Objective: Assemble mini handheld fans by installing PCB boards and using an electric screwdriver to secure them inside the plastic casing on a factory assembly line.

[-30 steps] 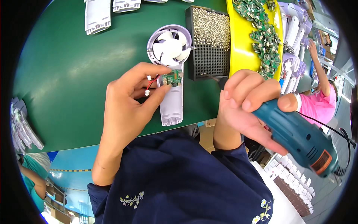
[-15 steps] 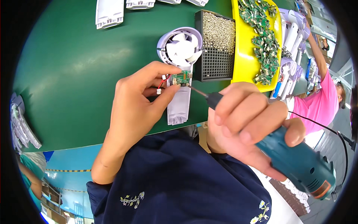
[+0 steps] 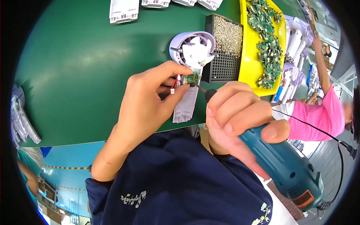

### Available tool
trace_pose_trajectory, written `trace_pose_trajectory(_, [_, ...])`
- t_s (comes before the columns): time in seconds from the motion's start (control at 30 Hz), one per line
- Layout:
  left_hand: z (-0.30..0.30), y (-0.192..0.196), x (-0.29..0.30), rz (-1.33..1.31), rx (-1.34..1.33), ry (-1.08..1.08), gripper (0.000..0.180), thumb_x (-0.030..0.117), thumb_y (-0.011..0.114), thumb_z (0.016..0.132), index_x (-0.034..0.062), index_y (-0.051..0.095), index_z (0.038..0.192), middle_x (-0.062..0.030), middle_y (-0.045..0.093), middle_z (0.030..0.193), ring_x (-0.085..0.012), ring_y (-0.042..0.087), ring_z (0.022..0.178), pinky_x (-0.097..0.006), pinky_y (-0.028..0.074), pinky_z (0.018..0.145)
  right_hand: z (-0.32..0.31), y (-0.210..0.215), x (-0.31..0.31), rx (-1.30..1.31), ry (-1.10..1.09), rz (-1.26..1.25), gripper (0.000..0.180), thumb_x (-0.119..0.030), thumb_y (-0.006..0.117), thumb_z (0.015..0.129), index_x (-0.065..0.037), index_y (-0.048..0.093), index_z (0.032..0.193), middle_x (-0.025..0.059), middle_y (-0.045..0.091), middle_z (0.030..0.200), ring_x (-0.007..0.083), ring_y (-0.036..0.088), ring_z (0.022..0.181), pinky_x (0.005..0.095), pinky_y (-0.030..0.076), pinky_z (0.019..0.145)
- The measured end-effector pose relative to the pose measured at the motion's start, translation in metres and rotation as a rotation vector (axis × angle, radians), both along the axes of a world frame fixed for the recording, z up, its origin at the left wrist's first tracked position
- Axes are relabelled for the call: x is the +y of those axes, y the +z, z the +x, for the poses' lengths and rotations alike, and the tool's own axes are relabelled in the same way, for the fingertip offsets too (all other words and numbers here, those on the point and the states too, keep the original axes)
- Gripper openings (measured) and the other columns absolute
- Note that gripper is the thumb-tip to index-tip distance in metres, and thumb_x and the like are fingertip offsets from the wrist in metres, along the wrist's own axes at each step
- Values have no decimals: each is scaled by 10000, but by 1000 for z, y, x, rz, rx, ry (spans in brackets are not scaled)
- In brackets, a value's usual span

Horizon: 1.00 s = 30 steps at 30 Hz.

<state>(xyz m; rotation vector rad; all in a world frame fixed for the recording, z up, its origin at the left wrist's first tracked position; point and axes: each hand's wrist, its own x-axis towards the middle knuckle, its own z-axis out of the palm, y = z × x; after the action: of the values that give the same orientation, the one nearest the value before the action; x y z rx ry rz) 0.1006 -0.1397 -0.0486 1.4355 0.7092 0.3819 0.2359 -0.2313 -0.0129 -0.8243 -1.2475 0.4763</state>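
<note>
Right hand (image 3: pixel 236 120), low and right of centre in the frame, is wrapped shut around a teal electric screwdriver (image 3: pixel 285 165), whose dark bit slants up and left to touch the small green circuit board (image 3: pixel 191 78) near the frame's middle. Left hand (image 3: pixel 150 101), just left of centre, is pinched closed on that board, thumb and forefinger at its edges, with red and white wires (image 3: pixel 173 85) showing between the fingers.

By size, the green table (image 3: pixel 75 67) fills the upper left and middle of the frame. A yellow tray (image 3: pixel 250 65) heaped with small green boards runs down the upper right. Just left of it stands a black grid tray (image 3: pixel 225 65), its upper part full of silver screws. A white handheld fan (image 3: pixel 191 52) lies beside that, its round head toward the top of the frame and its handle (image 3: pixel 185 107) reaching down under the board. White plastic shells (image 3: pixel 123 10) sit at the top edge. A person in a pink sleeve (image 3: pixel 318 116) is at the far right.
</note>
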Motion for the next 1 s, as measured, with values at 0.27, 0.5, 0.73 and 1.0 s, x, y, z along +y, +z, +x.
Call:
trace_pose_trajectory(0.27, [-6,3,1,35,3,44,267,-19,714,840,43,674,1096,-132,695,852,-174,692,761,-300,584,710,-4,-7,-6,350,-170,170,740,-735,484,896,-85,528,1249,43,517,790,158,467,555,312,390,483])
trace_pose_trajectory(0.5, [-102,14,42,-43,146,269,280,-94,657,859,-17,645,1128,-36,656,1054,-80,596,940,-207,489,807,31,3,-62,445,-315,187,805,-799,383,888,-68,469,1214,74,506,751,181,477,528,333,429,477])
trace_pose_trajectory(0.73, [-127,-4,147,52,117,277,346,32,674,895,-12,593,1229,-69,656,1107,-104,613,974,-226,466,881,87,23,-73,623,-658,-201,709,-723,317,947,-73,558,1099,54,505,623,145,452,419,282,384,378])
trace_pose_trajectory(1.0, [-58,-3,207,-8,36,168,311,80,671,928,23,597,1225,-44,686,1028,-89,638,898,-226,510,814,149,15,-70,-286,-896,-1063,356,-190,782,846,-14,624,1112,45,651,840,89,569,667,270,477,607])
